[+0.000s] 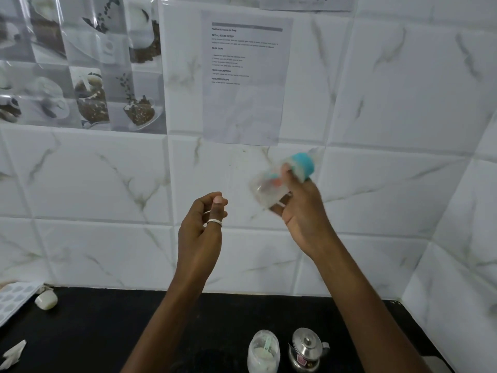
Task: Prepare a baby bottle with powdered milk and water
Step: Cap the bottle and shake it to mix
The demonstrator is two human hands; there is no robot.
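My right hand (301, 211) grips a clear baby bottle (269, 189) with a blue collar and teat, held up in front of the tiled wall and tilted with the teat up to the right. The bottle is motion-blurred. My left hand (204, 222) hovers to the left of it, fingers loosely curled, holding nothing, with a ring on one finger. Down on the black counter (107, 332) stands an open jar of white milk powder (263, 354) with a pale scoop inside, and right of it a small steel kettle (306, 351) with its lid on.
A white tray with oval hollows (13, 297) and a small white cap-like object (46, 300) lie at the counter's far left. A crumpled white scrap (13, 354) sits near the left front. A printed sheet (244, 76) is taped to the wall.
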